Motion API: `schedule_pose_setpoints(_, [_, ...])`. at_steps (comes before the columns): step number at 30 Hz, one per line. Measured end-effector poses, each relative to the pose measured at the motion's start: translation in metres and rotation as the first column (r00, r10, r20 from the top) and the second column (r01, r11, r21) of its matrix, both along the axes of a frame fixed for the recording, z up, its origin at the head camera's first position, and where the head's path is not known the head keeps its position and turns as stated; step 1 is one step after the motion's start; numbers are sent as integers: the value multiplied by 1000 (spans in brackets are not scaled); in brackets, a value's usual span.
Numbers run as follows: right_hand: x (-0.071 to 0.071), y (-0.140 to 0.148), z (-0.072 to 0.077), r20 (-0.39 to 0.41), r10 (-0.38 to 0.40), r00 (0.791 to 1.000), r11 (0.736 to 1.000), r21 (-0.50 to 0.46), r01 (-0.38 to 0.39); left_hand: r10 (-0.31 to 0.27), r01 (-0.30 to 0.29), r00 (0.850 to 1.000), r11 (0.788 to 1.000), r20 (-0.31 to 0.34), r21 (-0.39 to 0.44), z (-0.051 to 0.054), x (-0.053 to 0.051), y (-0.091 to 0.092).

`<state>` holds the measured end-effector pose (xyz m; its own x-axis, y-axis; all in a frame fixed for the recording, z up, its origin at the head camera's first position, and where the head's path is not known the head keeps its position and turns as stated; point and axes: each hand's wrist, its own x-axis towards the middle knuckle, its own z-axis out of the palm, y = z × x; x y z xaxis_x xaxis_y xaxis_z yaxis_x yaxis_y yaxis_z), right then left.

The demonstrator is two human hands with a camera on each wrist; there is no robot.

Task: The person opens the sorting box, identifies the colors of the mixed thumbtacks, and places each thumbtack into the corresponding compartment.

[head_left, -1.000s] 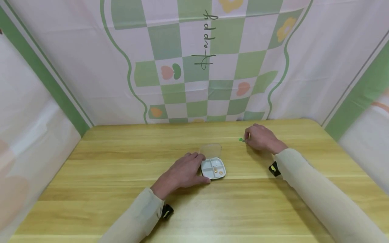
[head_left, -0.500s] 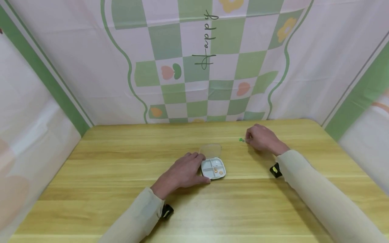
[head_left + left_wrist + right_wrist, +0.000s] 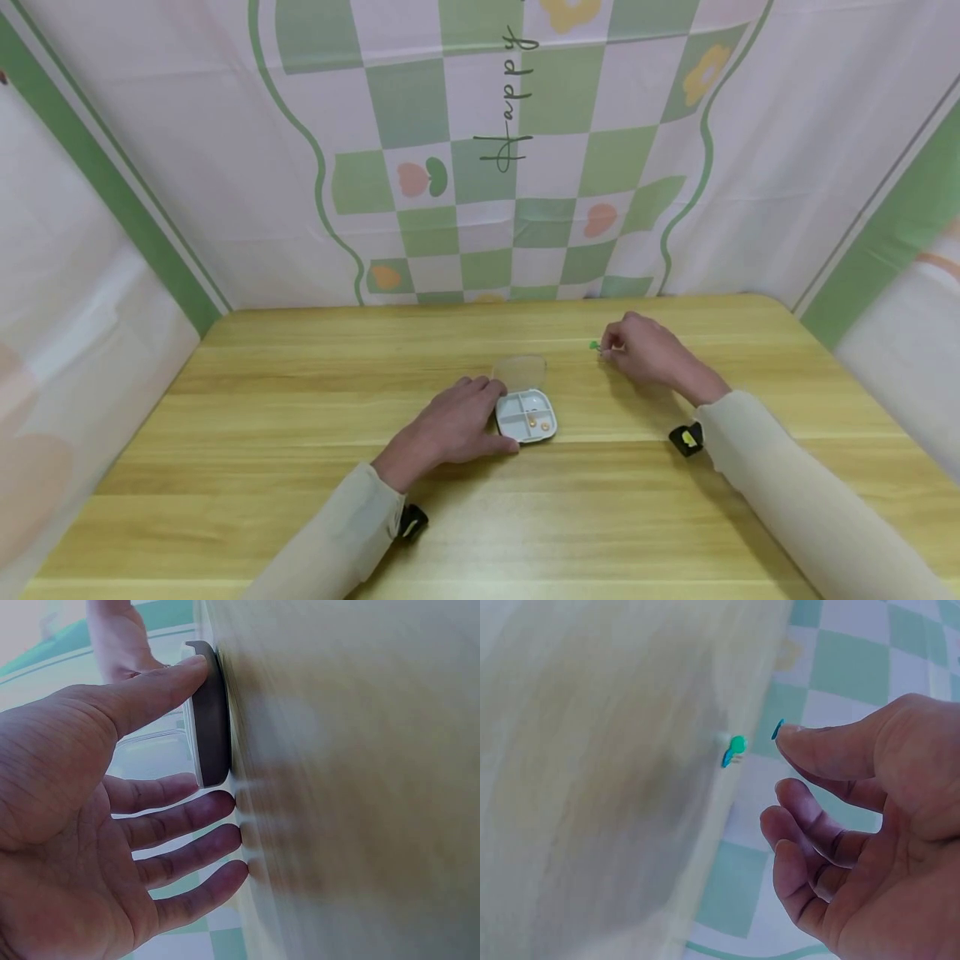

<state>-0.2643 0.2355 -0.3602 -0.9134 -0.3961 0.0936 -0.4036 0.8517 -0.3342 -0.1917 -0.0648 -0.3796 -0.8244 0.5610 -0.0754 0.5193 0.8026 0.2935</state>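
Note:
My left hand (image 3: 461, 421) holds a white pill box (image 3: 510, 417) with four-way dividers, its thumb on the near edge and index finger at the far edge. The translucent lid (image 3: 520, 372) stands open at the back. Small round orange pieces (image 3: 545, 427) lie in one compartment. To the right, my right hand (image 3: 645, 348) pinches a tiny blue piece (image 3: 778, 729) at the thumb tip; its kind is too small to tell. Beside those fingertips, a small green piece (image 3: 739, 744) lies on the table with another bit of blue against it.
The wooden table (image 3: 300, 500) reaches back to a green-and-white checked cloth (image 3: 480, 225) hanging behind it. More pale cloth hangs at both sides. A dark device sits at each wrist.
My right hand has drawn slightly towards me, its wrist shifting nearer and right, with the tiny blue piece now at its fingertips. The left hand and pill box stay put.

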Motion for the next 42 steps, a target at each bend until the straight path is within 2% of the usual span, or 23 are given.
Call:
schedule_pose_setpoints(7, [11,-6,1,-57,29,998,999,-13,-30,1,-1,1000,1000,-2,-4,0,0,-1])
schedule_pose_setpoints(22, [28,-22,6,-61,58,996,998,-33,-60,0,0,1000,1000,-1,-2,0,-1,0])
schedule_pose_setpoints(42, [43,-39,13,-112,100,989,994,-41,-106,5,-5,1000,1000,1,1,0,-1,0])
